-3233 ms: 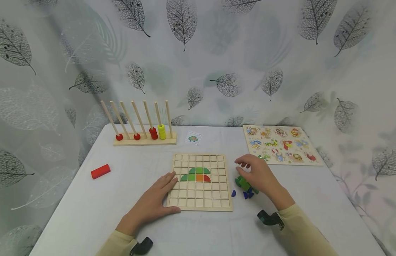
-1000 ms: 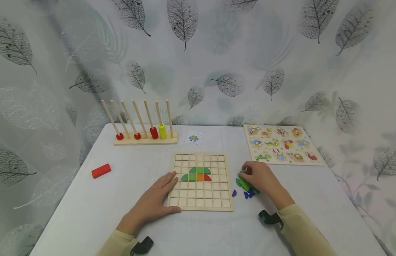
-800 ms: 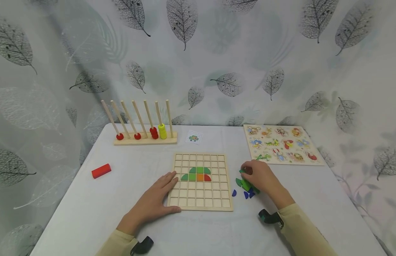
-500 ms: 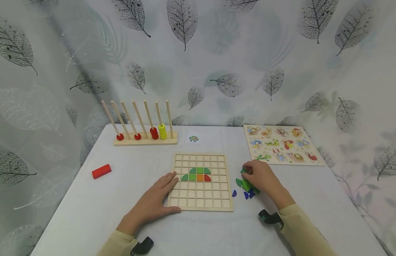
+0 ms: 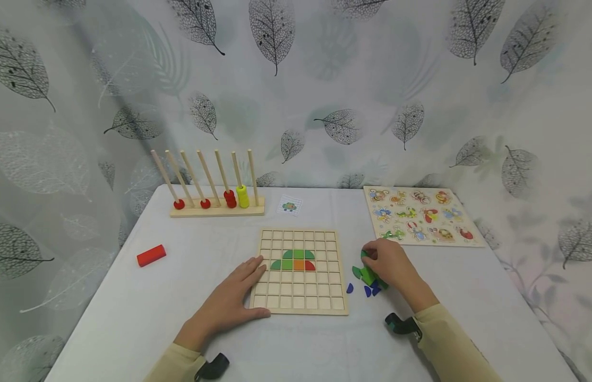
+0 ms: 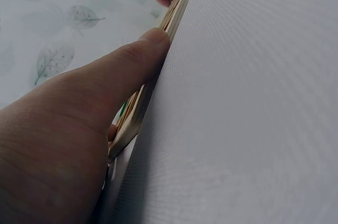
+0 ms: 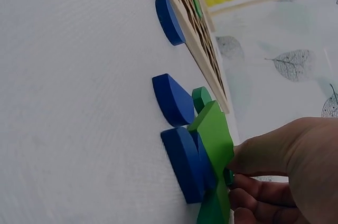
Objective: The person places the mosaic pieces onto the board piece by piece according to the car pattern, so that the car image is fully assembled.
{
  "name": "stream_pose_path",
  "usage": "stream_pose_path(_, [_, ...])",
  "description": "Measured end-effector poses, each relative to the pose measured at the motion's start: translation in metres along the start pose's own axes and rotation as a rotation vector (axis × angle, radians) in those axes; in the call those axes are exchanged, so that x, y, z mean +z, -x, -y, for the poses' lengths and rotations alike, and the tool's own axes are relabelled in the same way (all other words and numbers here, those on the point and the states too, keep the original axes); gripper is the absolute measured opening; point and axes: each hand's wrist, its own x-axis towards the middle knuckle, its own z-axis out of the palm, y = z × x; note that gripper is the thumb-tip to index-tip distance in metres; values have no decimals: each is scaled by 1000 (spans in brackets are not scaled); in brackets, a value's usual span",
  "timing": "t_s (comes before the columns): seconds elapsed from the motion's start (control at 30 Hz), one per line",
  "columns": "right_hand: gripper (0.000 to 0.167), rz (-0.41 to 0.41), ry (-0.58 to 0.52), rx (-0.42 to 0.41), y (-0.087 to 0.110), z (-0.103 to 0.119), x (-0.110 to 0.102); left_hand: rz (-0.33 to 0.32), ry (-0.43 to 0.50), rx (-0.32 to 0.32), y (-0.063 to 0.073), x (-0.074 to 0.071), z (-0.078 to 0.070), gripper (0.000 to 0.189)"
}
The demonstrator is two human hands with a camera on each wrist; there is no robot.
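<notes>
Flat along the left side of a wooden grid board [image 5: 299,303], my left hand [image 5: 229,300] keeps its fingers straight, with the thumb at the front edge. The board carries green tiles [image 5: 299,254], an orange tile [image 5: 299,265] and a red quarter-round tile [image 5: 309,266]. To its right, my right hand [image 5: 393,265] pinches a dark green tile [image 5: 365,254] at the far side of a small pile. The right wrist view shows light green tiles [image 7: 214,134] and blue rounded tiles [image 7: 182,163] close to the thumb; the fingers partly hide the pinched tile.
A peg abacus [image 5: 216,210] with red and yellow beads stands at the back left. A picture card [image 5: 290,205] lies behind the board. At the back right is an insect puzzle board [image 5: 420,215]. A red cylinder [image 5: 151,255] lies on the left.
My right hand has come down onto the pile from above it, and its thumb and fingers have closed on a dark green tile. The left hand stays in place.
</notes>
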Motion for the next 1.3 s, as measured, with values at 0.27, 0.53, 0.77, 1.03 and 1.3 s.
stream_pose_path(0.27, [28, -10, -18, 3, 0, -3, 2, 11, 10, -12, 0, -2, -1, 109])
stream_pose_path(0.53, [28, -25, -20, -38, 0, -6, 0, 18, 13, -22, 0, -2, -2, 109])
stream_pose_path(0.77, [30, -42, 4, -70, 1, -3, -4, 6, 10, -16, 0, -1, -1, 108])
stream_pose_path(1.03, [28, -95, 1, -131, 7, 8, -10, 20, 12, -35, 0, -2, -2, 110])
stream_pose_path(1.3, [26, -98, -6, -176, 8, 18, -15, 11, 9, -16, 0, -3, -2, 108])
